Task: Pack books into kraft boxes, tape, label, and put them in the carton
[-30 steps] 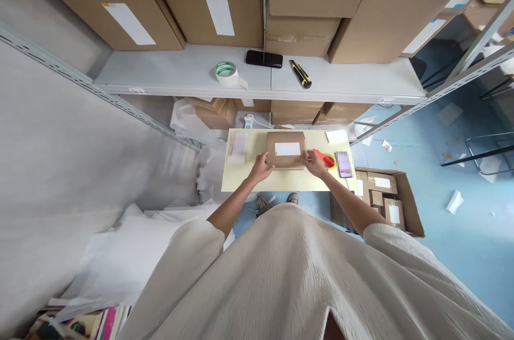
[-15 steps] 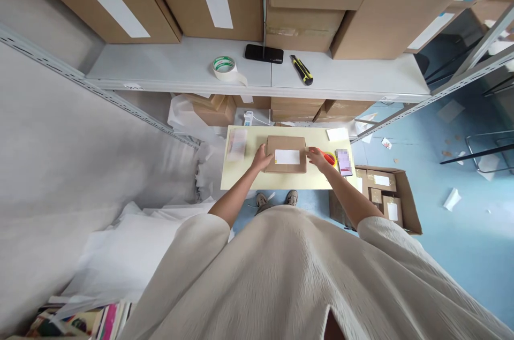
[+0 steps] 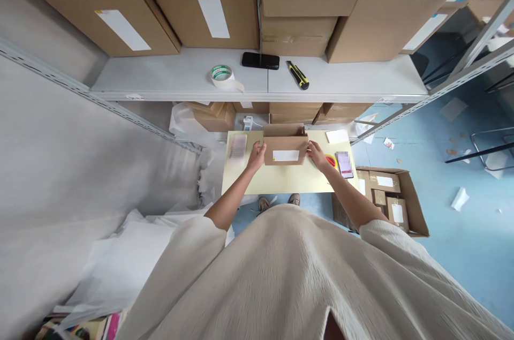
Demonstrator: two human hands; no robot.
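Observation:
A small cardboard box [image 3: 285, 143] with a white label [image 3: 285, 156] is held over the pale yellow table [image 3: 277, 182]. Its labelled side faces me, and at the far edge a gap and a raised flap show; the inside is hidden. My left hand [image 3: 257, 156] grips the left end of the box, thumb towards me. At the right end my right hand [image 3: 316, 154] has its fingers closed on the edge. Just beside my right hand lies a roll of tape [image 3: 331, 160] with a red and yellow ring, then a phone [image 3: 344, 164] with a lit screen.
On the shelf [image 3: 180, 75] above the table are a roll of white tape [image 3: 222, 73], a black phone [image 3: 260, 60] and a utility knife [image 3: 297, 75], with large cartons [image 3: 217, 13] behind. An open carton of small boxes [image 3: 413, 206] stands on the floor at right. White sheets [image 3: 128, 254] are piled at left.
The box, lying label up before, is tipped up towards the shelf, showing the opening and flap at its far edge. Both hands keep hold of its ends. The camera view has shifted slightly.

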